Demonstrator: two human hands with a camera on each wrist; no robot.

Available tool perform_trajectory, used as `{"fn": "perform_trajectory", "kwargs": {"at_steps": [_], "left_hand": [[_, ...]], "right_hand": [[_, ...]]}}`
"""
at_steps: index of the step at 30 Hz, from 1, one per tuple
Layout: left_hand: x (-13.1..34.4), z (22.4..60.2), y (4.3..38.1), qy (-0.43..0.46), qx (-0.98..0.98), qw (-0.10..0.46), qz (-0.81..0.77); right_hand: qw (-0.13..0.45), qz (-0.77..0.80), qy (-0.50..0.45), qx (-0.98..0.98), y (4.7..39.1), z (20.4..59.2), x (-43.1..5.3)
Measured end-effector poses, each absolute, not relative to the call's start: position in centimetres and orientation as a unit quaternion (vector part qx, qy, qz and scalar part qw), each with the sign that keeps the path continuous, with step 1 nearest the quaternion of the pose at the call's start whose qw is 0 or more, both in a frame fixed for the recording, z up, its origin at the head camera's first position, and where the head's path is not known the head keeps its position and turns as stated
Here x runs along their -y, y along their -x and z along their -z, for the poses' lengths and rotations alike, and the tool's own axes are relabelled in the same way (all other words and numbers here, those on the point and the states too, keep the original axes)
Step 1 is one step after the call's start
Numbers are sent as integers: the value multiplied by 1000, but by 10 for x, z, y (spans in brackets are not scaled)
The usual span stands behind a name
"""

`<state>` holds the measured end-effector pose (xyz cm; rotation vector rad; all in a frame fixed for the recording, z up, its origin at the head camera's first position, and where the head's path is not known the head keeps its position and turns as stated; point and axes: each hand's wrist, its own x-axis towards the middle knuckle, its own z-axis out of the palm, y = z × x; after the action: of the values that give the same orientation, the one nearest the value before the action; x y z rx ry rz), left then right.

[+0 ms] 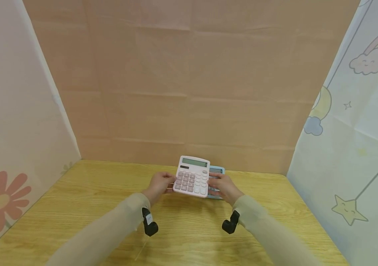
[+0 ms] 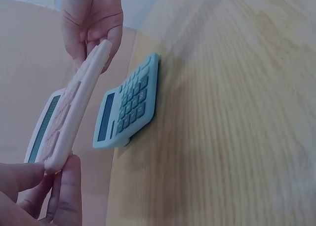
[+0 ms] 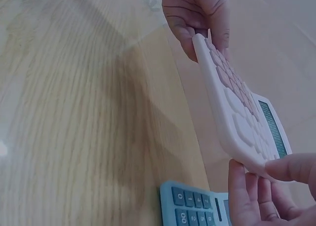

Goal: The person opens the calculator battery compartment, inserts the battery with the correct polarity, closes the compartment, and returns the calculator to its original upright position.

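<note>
A pink calculator [image 1: 191, 176] is held up off the table, tilted, its keys and screen turned toward the head camera. My left hand [image 1: 160, 184] pinches its left edge between thumb and fingers. On the opposite edge, my right hand [image 1: 223, 186] grips it the same way, thumb over the front and fingers behind. Behind and to the right a blue calculator [image 2: 129, 105] rests on the table, face up. In the head view the pink one and my right hand partly cover it. The right wrist view catches only the blue one's key corner [image 3: 190, 206].
The wooden table [image 1: 109, 207] runs back to a tan paper backdrop [image 1: 189, 92]. A panel with a flower [image 1: 1, 201] stands at the left, and one with a rainbow and a star [image 1: 350, 210] at the right. Black wrist cameras [image 1: 231, 222] sit on both sleeves.
</note>
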<state>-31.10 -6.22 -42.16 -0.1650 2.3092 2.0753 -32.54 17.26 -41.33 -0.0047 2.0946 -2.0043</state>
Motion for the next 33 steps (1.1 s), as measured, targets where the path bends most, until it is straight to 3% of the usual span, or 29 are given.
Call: {"fn": "perform_trajectory", "kwargs": {"at_steps": [17, 33], "left_hand": [[94, 412, 334, 96, -729, -6, -678], [110, 425, 350, 123, -798, -17, -589]], "right_hand": [[42, 690, -23, -723, 358, 415, -121], [45, 634, 10, -772, 363, 432, -98]]}}
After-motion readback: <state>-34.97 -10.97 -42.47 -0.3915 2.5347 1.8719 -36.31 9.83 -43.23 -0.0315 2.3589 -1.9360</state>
